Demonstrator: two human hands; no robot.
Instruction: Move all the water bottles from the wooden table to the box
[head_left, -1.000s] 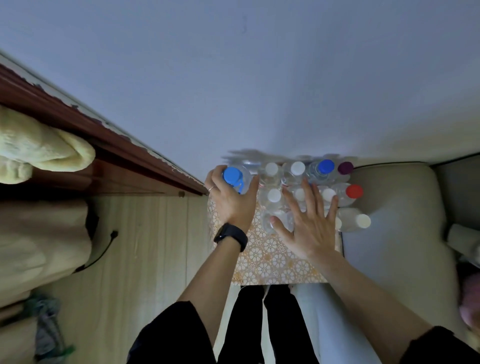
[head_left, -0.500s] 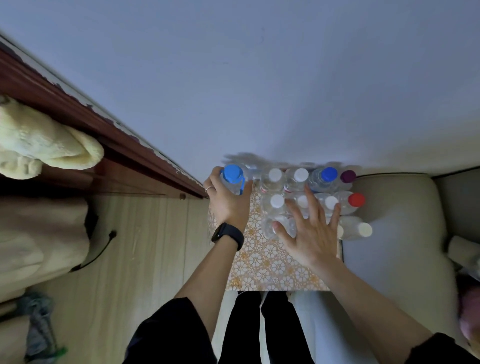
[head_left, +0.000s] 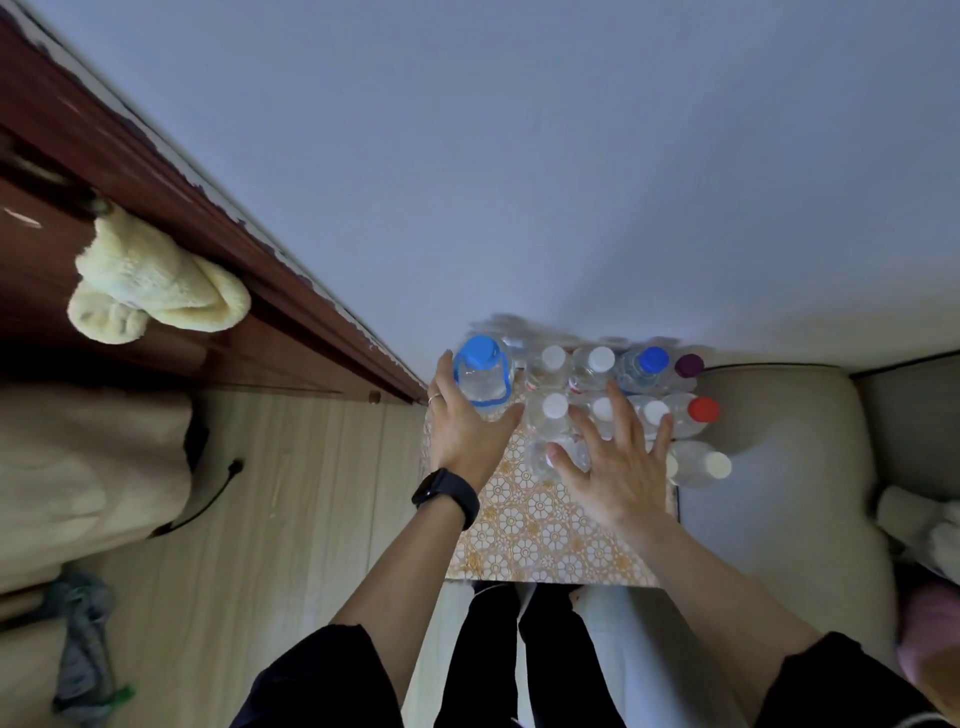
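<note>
Several clear water bottles with white, blue, red and purple caps stand crowded at the far end of a small table (head_left: 540, 540) covered in a floral cloth. My left hand (head_left: 465, 431) grips a large bottle with a blue cap and blue handle (head_left: 480, 374) at the table's far left corner. My right hand (head_left: 615, 462) lies with fingers spread flat over the white-capped bottles (head_left: 553, 410) in the middle. A red-capped bottle (head_left: 693, 413) and a white-capped one (head_left: 701, 464) stand at the right edge. No box is in view.
A dark wooden door frame (head_left: 218, 234) with a yellow towel (head_left: 150, 280) runs along the left. A beige cushioned seat (head_left: 779, 467) is right of the table. The floor at left carries a black cable (head_left: 208, 493) and beige fabric.
My left hand has raised the blue-capped bottle slightly and shifted it left, away from the group. My right hand stays spread on the bottles.
</note>
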